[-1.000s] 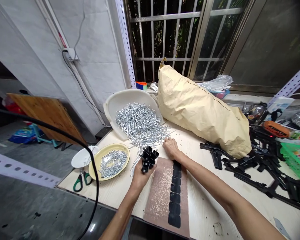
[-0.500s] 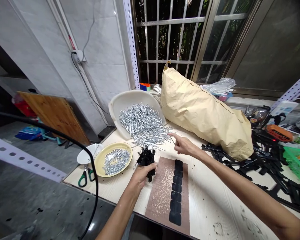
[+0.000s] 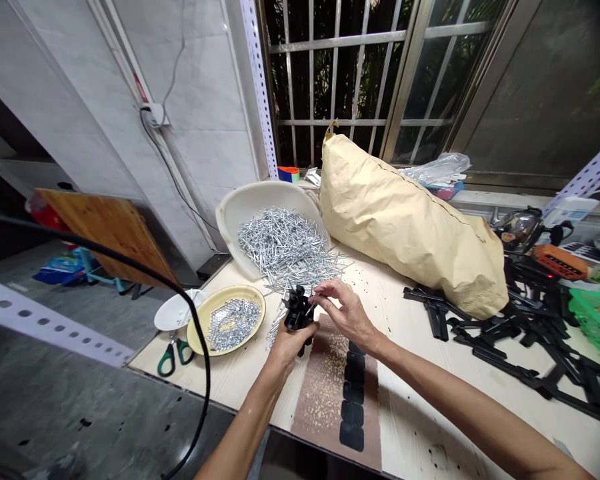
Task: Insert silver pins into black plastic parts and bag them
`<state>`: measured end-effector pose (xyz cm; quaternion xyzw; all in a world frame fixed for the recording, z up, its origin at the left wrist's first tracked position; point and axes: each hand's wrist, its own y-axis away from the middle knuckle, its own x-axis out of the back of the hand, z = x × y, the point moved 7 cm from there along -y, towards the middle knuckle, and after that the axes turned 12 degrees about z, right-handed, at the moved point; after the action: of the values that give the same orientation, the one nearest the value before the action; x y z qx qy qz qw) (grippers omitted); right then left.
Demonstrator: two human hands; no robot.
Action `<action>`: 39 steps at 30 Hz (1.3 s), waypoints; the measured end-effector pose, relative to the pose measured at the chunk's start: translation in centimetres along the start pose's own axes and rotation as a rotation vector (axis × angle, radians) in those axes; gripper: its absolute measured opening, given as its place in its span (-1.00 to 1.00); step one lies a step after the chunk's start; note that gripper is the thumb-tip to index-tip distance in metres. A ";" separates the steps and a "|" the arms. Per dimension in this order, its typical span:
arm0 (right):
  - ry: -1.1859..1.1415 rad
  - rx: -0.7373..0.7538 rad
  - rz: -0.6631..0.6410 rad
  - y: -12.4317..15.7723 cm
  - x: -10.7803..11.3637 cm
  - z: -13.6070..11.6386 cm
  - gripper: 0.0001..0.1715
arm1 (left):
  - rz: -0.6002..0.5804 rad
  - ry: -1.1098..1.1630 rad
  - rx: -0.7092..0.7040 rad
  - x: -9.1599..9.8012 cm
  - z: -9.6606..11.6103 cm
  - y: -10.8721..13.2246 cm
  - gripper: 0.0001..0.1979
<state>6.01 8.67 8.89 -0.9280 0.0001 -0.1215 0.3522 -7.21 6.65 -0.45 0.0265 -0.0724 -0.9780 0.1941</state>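
My left hand [image 3: 291,345] is wrapped round a bundle of black plastic parts [image 3: 298,311] above the table. At the right side of that bundle, my right hand [image 3: 344,308] pinches a thin metal pin [image 3: 313,305] with its thumb and fingers. Behind both hands, a heap of silvery pins [image 3: 290,243] spills out of a tilted white basin [image 3: 230,217]. Below my right hand lies a brown board [image 3: 320,400] with a column of black square pads [image 3: 352,392] and pale grains; my right hand hides its upper end.
Left of my hands stand a yellow dish [image 3: 260,313] of small metal pieces, a white dish [image 3: 167,313] and green-handled scissors [image 3: 167,360]. A large paper sack [image 3: 410,220] lies behind. Black plastic parts [image 3: 520,347] and a green basket [image 3: 595,327] are at the right. A black cable [image 3: 203,387] hangs in front.
My right hand has moved left from beside the pin heap to the black bundle, with a pin in its fingers. My left hand and the bundle have shifted slightly.
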 end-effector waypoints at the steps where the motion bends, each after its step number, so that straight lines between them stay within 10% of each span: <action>1: 0.024 0.027 -0.022 -0.1 0.0 0.0 -0.84 | 0.003 0.004 -0.013 0.0 0.1 -0.1 -0.72; 10: 0.872 -0.066 -0.296 -1.8 -1.1 9.2 -0.71 | 0.101 -0.103 -0.174 1.8 2.4 0.4 -0.67; 16: 0.942 -0.031 -0.389 0.0 -2.8 11.7 -0.73 | 0.124 -0.233 -0.305 2.8 2.2 -0.3 -0.70; 20: 0.947 -0.047 -0.315 -2.4 1.0 9.5 -0.72 | 0.088 -0.309 -0.338 3.1 1.0 -1.1 -0.72; 25: 0.659 0.274 -0.204 -5.4 4.1 0.7 -0.74 | 0.110 -0.498 -0.382 2.4 0.8 -1.2 -0.64; 30: 0.746 0.486 -0.274 -4.7 2.5 -3.9 -0.78 | 0.113 -0.637 -0.406 1.5 1.8 -0.4 -0.67; 39: 0.639 0.539 -0.445 -4.5 -0.9 -4.0 -0.78 | 0.094 -0.723 -0.432 1.6 1.7 -0.4 -0.63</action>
<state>3.87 9.51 14.47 -0.6970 -0.1220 -0.4693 0.5282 -9.02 6.62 1.12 -0.3628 0.0699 -0.9071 0.2016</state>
